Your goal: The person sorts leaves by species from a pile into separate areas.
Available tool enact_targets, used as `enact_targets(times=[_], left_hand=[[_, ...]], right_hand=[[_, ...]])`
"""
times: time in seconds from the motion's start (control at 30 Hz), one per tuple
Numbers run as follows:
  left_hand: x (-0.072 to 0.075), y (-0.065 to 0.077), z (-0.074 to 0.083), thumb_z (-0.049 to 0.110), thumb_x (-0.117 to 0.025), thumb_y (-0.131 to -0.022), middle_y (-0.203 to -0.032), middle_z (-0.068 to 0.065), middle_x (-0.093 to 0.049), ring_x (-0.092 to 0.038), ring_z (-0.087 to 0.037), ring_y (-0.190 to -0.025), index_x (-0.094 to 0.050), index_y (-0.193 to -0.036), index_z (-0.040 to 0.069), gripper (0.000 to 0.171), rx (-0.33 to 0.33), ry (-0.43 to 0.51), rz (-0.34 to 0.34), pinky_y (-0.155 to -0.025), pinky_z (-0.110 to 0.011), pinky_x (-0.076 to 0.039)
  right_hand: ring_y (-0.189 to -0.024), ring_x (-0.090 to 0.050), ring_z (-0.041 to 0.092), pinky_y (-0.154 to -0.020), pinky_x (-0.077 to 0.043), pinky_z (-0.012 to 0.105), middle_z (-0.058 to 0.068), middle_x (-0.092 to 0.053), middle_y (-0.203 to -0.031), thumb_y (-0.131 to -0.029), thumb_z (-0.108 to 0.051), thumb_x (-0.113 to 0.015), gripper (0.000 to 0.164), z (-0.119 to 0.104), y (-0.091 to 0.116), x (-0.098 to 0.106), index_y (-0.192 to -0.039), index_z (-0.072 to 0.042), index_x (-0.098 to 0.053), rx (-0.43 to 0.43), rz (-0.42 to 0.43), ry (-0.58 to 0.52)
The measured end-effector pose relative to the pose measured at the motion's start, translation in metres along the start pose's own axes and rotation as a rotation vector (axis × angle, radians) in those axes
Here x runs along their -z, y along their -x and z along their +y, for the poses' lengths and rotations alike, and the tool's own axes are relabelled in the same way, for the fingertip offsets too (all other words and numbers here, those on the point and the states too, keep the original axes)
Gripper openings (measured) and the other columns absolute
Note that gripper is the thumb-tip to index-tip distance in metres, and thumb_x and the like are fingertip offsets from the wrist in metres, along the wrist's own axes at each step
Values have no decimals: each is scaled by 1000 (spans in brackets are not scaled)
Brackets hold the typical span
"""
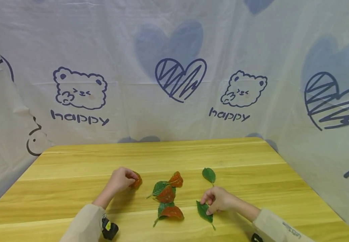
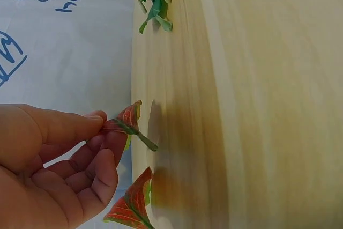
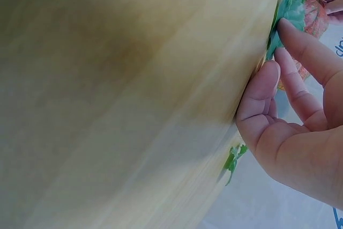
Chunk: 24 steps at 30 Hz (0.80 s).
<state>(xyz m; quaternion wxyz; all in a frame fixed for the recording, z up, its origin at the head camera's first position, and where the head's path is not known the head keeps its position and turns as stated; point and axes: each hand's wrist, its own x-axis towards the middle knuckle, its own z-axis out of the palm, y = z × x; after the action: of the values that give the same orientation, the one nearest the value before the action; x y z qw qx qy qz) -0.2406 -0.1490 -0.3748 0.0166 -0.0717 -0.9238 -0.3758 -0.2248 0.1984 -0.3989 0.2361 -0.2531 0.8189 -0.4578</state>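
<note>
On the wooden table (image 1: 71,188) my left hand (image 1: 128,180) pinches a red leaf (image 1: 137,181) between thumb and fingers. In the left wrist view that red leaf (image 2: 126,122) sticks out from the fingertips (image 2: 99,124) with its stem toward the table, and a second red leaf (image 2: 131,205) sits just below the hand. My right hand (image 1: 207,205) curls down on the upper end of a green leaf (image 1: 205,212) lying flat. A fingertip (image 3: 289,30) of that hand rests on the green leaf (image 3: 292,6), thumb beside it.
A loose heap of red and green leaves (image 1: 166,198) lies between the hands. A single green leaf (image 1: 209,174) lies beyond the right hand. A printed white cloth (image 1: 174,67) walls the table's back and sides. Bare wood stretches behind the leaves.
</note>
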Motion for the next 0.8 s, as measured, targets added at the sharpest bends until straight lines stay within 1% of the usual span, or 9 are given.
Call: enact_targets(times=[0.07, 0.13, 0.17, 0.2, 0.3, 0.57, 0.8], left_hand=[[0, 0, -1, -8, -60, -78, -75, -9, -63, -58, -21, -68, -67, -80, -5, 8, 2, -10, -3, -56, -31, -48], [-1, -1, -1, -8, -60, -78, -75, -9, -64, -58, -21, -68, -68, -80, -5, 8, 4, -19, -7, -56, -31, -49], [-1, -1, -2, -8, -60, -78, -76, -9, -64, -58, -21, -68, -68, -80, -5, 8, 4, -22, -9, -56, -31, -49], [-1, -1, -2, -8, -60, -78, -76, -9, -64, -58, -21, -69, -68, -80, -5, 8, 8, -24, -10, -57, -31, -49], [-2, -2, -4, -8, -60, -78, -75, -8, -64, -58, -21, -69, -68, -80, -4, 9, 16, -31, -10, -57, -31, -49], [-3, -1, -6, -9, -60, -77, -74, -7, -64, -59, -20, -70, -69, -80, -3, 11, 47, -9, -15, -60, -32, -49], [-2, 1, -4, -9, -60, -76, -76, -10, -65, -60, -19, -67, -68, -79, -3, 10, 60, 3, -9, -55, -29, -49]], right_hand=[[-45, -34, 3, -39, -31, 15, -6, -43, -61, -67, 6, -71, 19, 0, 0, 0, -81, -4, -63, 9, -5, -4], [-45, -34, 4, -39, -31, 16, -5, -43, -62, -67, 7, -71, 19, -1, 0, -1, -81, -3, -63, -5, 4, 2], [-45, -34, 4, -39, -31, 15, -4, -43, -62, -66, 8, -71, 20, -1, 1, -1, -81, -2, -63, -14, 10, 7], [-45, -33, 5, -40, -31, 16, -3, -43, -62, -66, 10, -70, 20, -4, 1, -2, -81, 0, -62, -43, 27, 3], [-45, -33, 6, -40, -31, 16, -1, -43, -62, -65, 12, -69, 21, -7, 1, -4, -82, 2, -62, -67, 46, 21], [-45, -32, 7, -40, -30, 16, -1, -42, -62, -66, 14, -68, 21, -6, 0, -4, -82, 2, -62, -66, 54, 42], [-45, -32, 7, -40, -30, 17, -1, -42, -61, -65, 14, -68, 21, -8, 1, -4, -82, 3, -62, -64, 51, 25]])
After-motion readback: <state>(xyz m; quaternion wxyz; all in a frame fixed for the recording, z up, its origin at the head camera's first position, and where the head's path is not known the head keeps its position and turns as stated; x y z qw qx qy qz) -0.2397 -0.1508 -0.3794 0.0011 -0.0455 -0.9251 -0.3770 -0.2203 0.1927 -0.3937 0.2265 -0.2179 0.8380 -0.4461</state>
